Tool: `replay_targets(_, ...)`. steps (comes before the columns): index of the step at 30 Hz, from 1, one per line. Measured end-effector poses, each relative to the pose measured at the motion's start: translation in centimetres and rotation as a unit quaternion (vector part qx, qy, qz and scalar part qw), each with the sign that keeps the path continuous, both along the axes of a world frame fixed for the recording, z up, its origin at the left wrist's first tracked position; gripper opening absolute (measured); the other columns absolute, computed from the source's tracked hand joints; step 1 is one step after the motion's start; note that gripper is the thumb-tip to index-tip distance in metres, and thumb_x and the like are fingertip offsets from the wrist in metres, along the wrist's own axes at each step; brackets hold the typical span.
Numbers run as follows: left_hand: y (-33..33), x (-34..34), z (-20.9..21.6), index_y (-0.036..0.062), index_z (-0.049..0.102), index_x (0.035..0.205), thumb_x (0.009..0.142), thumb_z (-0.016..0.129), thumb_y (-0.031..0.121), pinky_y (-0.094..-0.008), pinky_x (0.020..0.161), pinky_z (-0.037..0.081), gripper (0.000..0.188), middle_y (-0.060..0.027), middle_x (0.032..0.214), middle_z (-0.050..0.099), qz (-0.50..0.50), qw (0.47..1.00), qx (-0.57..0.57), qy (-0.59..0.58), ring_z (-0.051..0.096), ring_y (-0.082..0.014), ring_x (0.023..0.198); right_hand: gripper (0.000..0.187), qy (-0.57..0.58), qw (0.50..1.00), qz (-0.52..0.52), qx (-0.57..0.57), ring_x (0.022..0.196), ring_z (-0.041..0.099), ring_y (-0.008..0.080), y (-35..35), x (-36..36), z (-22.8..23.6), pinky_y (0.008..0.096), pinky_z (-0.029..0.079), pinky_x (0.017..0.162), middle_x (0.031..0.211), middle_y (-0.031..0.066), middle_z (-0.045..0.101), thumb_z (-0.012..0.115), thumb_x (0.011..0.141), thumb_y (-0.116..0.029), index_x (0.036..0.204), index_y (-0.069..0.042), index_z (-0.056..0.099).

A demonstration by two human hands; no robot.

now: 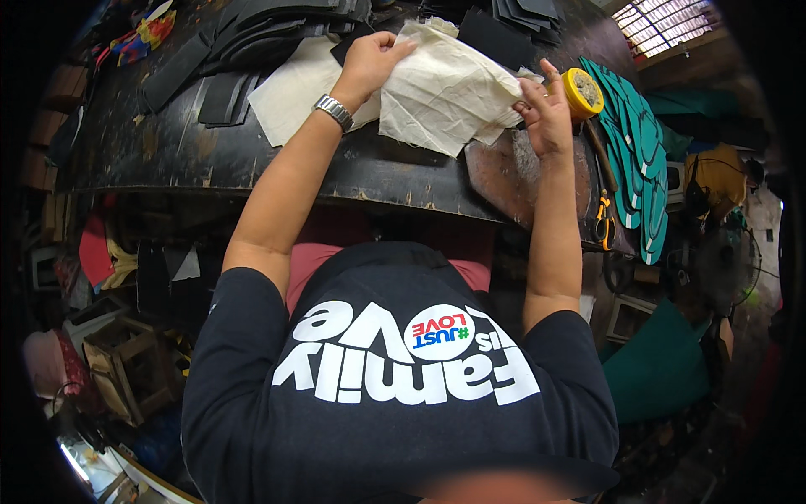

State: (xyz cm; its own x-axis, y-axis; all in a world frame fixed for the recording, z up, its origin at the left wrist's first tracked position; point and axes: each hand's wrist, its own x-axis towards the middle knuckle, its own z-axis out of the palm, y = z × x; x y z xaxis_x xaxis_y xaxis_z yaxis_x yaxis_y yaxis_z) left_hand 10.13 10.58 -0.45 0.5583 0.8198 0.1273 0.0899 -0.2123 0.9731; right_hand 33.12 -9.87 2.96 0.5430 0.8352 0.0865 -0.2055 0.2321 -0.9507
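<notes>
Dark table (193, 160); over its near edge, a cream cloth (445, 92), the step seemingly spreading it; left hand (376, 63) pinches the cloth's corner, right hand (546, 109) its opposite edge; next probably calls for even tension.

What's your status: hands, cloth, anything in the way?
Left hand holding cream cloth by its upper left, right hand by its right edge. Cloth spread between them, creased. Yellow tub close beside right hand, apparently not blocking.
</notes>
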Motion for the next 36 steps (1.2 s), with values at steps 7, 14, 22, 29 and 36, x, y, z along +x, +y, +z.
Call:
replay_targets(7,-1.7,-1.5,-1.2,-0.0021,0.074,0.097,0.092,0.077,0.031,-0.0252,0.06,0.045,0.033,-0.0017,0.073,0.069,0.054,0.996,0.066,-0.009,0.054,-0.0056,0.065,0.074,-0.311,0.949,-0.043,-0.001,0.091,0.063,0.0105,-0.2,-3.0,-2.4,0.0266,0.057,0.08,0.112,0.0051,0.064,0.073,0.086,0.004,0.153,-0.017,0.049)
replay_targets(14,-3.8,-3.8,-0.9,-0.0004,0.073,0.099,0.091,0.078,0.025,-0.0239,0.061,0.044,0.026,0.0007,0.073,0.067,0.072,0.994,0.042,-0.071,0.053,-0.0045,0.065,0.042,-0.122,0.992,-0.021,0.014,0.076,0.06,0.0063,1.3,-1.7,-1.1,0.0217,0.052,0.065,0.095,-0.0003,0.067,0.064,0.096,0.002,0.136,-0.01,0.068)
replay_targets(22,-5.7,-6.9,-1.7,-0.0007,0.071,0.097,0.094,0.077,0.015,-0.02,0.068,0.048,0.017,0.0019,0.085,0.068,0.081,0.993,0.064,-0.049,0.058,-0.0035,0.076,0.048,-0.122,0.992,-0.018,-0.024,0.067,0.051,0.0048,3.7,-1.7,0.1,0.02,0.043,0.062,0.086,-0.0045,0.065,0.064,0.092,0.0,0.135,-0.018,0.07)
replay_targets(29,-6.9,-8.2,-1.5,-0.0012,0.072,0.093,0.091,0.08,0.019,-0.0207,0.064,0.044,0.022,0.0028,0.078,0.066,0.091,0.991,0.026,-0.098,0.053,-0.0041,0.071,0.052,-0.265,0.96,0.072,-0.05,0.085,0.062,0.008,4.4,-2.1,1.3,0.0233,0.052,0.083,0.098,-0.0009,0.069,0.07,0.09,-0.004,0.141,-0.019,0.066)
replay_targets(36,-7.7,-8.8,-0.7,-0.0004,0.073,0.094,0.091,0.081,0.019,-0.0197,0.066,0.046,0.021,0.0018,0.08,0.068,0.055,0.989,0.016,-0.133,0.056,-0.0036,0.073,0.059,-0.366,0.923,0.113,-0.033,0.096,0.067,0.012,3.5,-4.4,0.6,0.0261,0.054,0.09,0.104,0.0032,0.073,0.073,0.087,0.002,0.141,-0.018,0.065)
